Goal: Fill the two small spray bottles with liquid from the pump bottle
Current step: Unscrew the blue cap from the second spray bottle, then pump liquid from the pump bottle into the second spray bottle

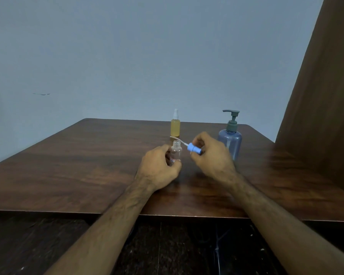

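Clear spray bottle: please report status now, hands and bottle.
Left hand grips clear spray bottle, neck open. Right hand holds blue spray cap, tube out. Pump bottle untouched. Nothing in the way.

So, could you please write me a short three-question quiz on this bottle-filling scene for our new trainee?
1. True or false: the clear spray bottle in the left hand has its neck open.
2. What does the right hand hold?
A. the pump bottle
B. the blue spray cap
C. the yellow bottle
3. Fill in: the capped bottle at the back holds ____ liquid.

Key
1. True; the cap is off.
2. B; the blue spray cap, its tube trailing towards the open neck. The pump bottle stands untouched.
3. Yellow; the yellow bottle stands on the table.
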A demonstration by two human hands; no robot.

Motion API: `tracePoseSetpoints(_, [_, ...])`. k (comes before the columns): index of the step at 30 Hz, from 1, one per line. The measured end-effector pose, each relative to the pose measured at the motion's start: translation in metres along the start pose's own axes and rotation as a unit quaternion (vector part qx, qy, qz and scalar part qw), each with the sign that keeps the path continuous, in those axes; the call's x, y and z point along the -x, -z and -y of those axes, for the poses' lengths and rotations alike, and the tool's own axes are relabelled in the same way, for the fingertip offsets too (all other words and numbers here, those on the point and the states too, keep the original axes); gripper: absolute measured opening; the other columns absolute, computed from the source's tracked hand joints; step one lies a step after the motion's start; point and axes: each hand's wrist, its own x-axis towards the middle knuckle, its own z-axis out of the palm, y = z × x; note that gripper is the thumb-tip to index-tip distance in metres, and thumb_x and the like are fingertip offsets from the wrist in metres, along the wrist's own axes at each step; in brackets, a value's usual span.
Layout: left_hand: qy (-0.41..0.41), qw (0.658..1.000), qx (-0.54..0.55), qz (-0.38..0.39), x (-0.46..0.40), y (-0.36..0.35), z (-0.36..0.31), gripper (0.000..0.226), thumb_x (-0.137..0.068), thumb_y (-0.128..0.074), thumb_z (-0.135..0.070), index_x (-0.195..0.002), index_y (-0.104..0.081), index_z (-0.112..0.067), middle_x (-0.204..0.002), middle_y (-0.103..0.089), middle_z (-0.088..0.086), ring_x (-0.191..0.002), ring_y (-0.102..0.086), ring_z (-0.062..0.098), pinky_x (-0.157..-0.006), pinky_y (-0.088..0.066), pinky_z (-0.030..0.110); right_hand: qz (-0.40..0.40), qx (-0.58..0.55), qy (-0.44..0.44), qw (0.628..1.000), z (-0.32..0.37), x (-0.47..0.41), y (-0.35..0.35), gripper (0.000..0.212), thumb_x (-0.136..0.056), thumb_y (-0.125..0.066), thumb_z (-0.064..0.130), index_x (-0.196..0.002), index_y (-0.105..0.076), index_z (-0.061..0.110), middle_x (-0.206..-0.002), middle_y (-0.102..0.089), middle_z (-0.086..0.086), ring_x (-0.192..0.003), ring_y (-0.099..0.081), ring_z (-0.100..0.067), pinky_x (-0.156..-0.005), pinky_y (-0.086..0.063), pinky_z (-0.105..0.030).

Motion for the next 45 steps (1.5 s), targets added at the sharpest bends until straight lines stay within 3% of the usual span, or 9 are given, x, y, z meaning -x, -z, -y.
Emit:
tracePoseSetpoints(5, [-0.008, 1.000, 0.003, -0.008, -0.001, -0.001, 0.001, 0.024, -0.078, -0.070, -0.034, -0.101, -0.068, -0.029, -0.083, -0.070, -0.014, -0.077, -0.068, 0.005, -0.078, -0.058, 0.034, 0.044, 0.147, -0.011, 0.988, -0.001, 0.003, -0.006, 0.016, -0.095, -0.065, 0.045, -0.094, -0.059, 0.030, -0.099, -0.072, 0.005, -0.094, -0.066, -0.021, -0.074, -0.047, -0.031])
tracePoseSetpoints(13, [-0.023, 1.000, 0.005, -0.012, 0.000, -0.003, 0.002, 0.023, -0.079, -0.074, -0.032, -0.101, -0.067, -0.030, -0.085, -0.068, -0.015, -0.077, -0.069, 0.004, -0.077, -0.059, 0.032, 0.015, 0.103, -0.009, 0.995, -0.002, 0.007, -0.001, 0.019, -0.091, -0.067, 0.050, -0.094, -0.068, 0.031, -0.100, -0.073, 0.011, -0.095, -0.067, -0.014, -0.074, -0.050, -0.028])
tracePoseSetpoints(17, [-0.031, 0.999, -0.008, -0.008, -0.001, -0.003, 0.004, 0.022, -0.079, -0.073, -0.036, -0.099, -0.066, -0.032, -0.087, -0.069, -0.015, -0.078, -0.067, 0.002, -0.076, -0.058, 0.031, -0.165, -0.077, 0.000, 0.983, -0.002, 0.018, 0.018, 0.026, -0.091, -0.067, 0.049, -0.075, -0.063, 0.029, -0.070, -0.066, 0.014, -0.066, -0.061, -0.005, -0.063, -0.048, -0.028])
tracePoseSetpoints(21, [-0.026, 1.000, -0.005, -0.008, -0.002, -0.003, 0.003, 0.023, -0.077, -0.073, -0.042, -0.097, -0.066, -0.033, -0.085, -0.068, -0.017, -0.079, -0.066, -0.001, -0.074, -0.056, 0.027, -0.362, -0.265, 0.010, 0.894, -0.012, 0.013, 0.053, 0.022, -0.098, -0.063, 0.040, -0.087, -0.064, 0.020, -0.075, -0.064, 0.010, -0.065, -0.054, -0.001, -0.064, -0.046, -0.024])
tracePoseSetpoints(25, [-0.028, 1.000, -0.004, -0.010, 0.000, -0.004, 0.003, 0.028, -0.079, -0.076, -0.042, -0.102, -0.065, -0.030, -0.085, -0.066, -0.017, -0.080, -0.065, -0.002, -0.072, -0.052, 0.021, -0.201, -0.318, -0.105, 0.920, -0.030, -0.025, 0.079, 0.038, -0.101, -0.050, 0.059, -0.115, -0.063, 0.026, -0.118, -0.065, 0.004, -0.110, -0.061, -0.011, -0.087, -0.047, -0.018])
tracePoseSetpoints(29, [-0.039, 0.999, 0.007, -0.007, 0.001, -0.003, -0.001, 0.026, -0.079, -0.078, -0.040, -0.099, -0.063, -0.033, -0.085, -0.067, -0.017, -0.081, -0.065, -0.003, -0.074, -0.056, 0.025, -0.033, -0.327, -0.140, 0.934, -0.033, -0.046, 0.072, 0.064, -0.101, -0.037, 0.068, -0.098, -0.077, 0.018, -0.109, -0.076, -0.003, -0.102, -0.069, -0.017, -0.086, -0.050, -0.027])
tracePoseSetpoints(32, [-0.045, 0.999, 0.025, -0.001, 0.001, -0.002, -0.004, 0.024, -0.079, -0.079, -0.038, -0.097, -0.062, -0.035, -0.084, -0.067, -0.019, -0.081, -0.065, -0.006, -0.073, -0.055, 0.020, -0.043, -0.360, -0.129, 0.923, -0.030, -0.049, 0.060, 0.072, -0.101, -0.043, 0.065, -0.074, -0.073, 0.006, -0.088, -0.079, -0.013, -0.081, -0.071, -0.015, -0.082, -0.053, -0.029])
tracePoseSetpoints(38, [-0.043, 0.997, 0.061, 0.000, -0.019, -0.007, -0.017, 0.024, -0.080, -0.079, -0.033, -0.097, -0.062, -0.031, -0.086, -0.070, -0.015, -0.079, -0.065, -0.007, -0.067, -0.052, 0.011, -0.051, -0.421, -0.135, 0.896, -0.030, -0.067, 0.045, 0.095, -0.099, -0.023, 0.075, -0.057, -0.064, 0.001, -0.068, -0.071, -0.020, -0.077, -0.067, -0.027, -0.085, -0.057, -0.039])
tracePoseSetpoints(45, [-0.052, 0.992, 0.113, -0.001, -0.037, -0.025, -0.021, 0.027, -0.083, -0.077, -0.029, -0.108, -0.066, -0.026, -0.090, -0.071, -0.010, -0.079, -0.066, 0.002, -0.067, -0.049, 0.010, -0.058, -0.386, -0.084, 0.917, -0.029, -0.069, 0.040, 0.074, -0.103, -0.039, 0.056, -0.057, -0.068, 0.006, -0.064, -0.072, -0.019, -0.072, -0.069, -0.029, -0.087, -0.057, -0.045])
